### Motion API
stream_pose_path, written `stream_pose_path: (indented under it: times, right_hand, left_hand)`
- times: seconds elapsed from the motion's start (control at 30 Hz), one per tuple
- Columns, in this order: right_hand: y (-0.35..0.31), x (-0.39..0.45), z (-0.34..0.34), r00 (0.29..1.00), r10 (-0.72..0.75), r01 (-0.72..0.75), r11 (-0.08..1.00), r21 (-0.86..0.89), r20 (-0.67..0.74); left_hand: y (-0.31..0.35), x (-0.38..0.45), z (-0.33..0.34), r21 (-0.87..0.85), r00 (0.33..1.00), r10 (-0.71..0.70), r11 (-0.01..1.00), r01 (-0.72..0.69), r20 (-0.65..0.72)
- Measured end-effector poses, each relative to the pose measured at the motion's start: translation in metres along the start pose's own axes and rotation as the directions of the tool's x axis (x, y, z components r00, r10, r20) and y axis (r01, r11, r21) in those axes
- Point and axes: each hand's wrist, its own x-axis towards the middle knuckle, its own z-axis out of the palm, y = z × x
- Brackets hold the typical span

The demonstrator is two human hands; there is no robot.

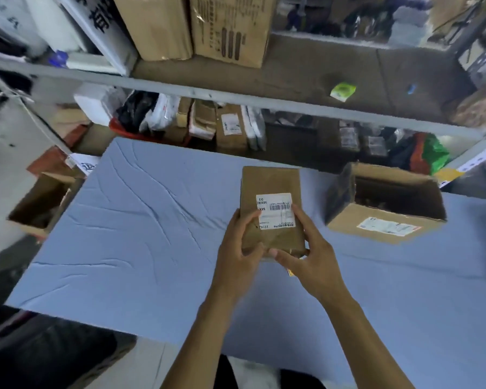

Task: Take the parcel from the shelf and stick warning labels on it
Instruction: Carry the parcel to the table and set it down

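A small brown cardboard parcel [270, 183] with a white barcode shipping label [275, 210] lies on the blue-covered table [141, 234], near its middle. My left hand [239, 248] grips the parcel's near left edge, thumb on top. My right hand [312, 254] holds its near right corner, fingers on the label's edge and thumb at the front. A small yellow bit [291, 273] shows under my right hand; I cannot tell what it is.
An open cardboard box [385, 203] with a label stands right of the parcel. Behind the table a metal shelf [292, 106] carries big cartons [227, 26] above and many packages below. Another open box [40, 203] sits on the floor at left.
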Motion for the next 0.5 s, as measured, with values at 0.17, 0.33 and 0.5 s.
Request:
stream_pose_path:
  times: [0.17, 0.33, 0.5]
  right_hand:
    - [0.042, 0.004, -0.002, 0.992, -0.037, 0.032, 0.999, 0.035, 0.124]
    - [0.098, -0.017, 0.02, 0.989, -0.054, 0.046, 0.997, 0.064, 0.134]
    - [0.155, -0.042, 0.055, 0.98, -0.143, 0.13, 0.987, 0.097, 0.136]
  left_hand:
    - [-0.038, -0.016, 0.031, 0.028, 0.989, -0.032, 0.999, 0.036, -0.141]
    - [-0.087, -0.036, 0.042, 0.078, 0.983, -0.011, 0.997, 0.026, -0.183]
    - [-0.154, -0.06, 0.045, 0.131, 0.972, 0.038, 0.991, -0.007, -0.234]
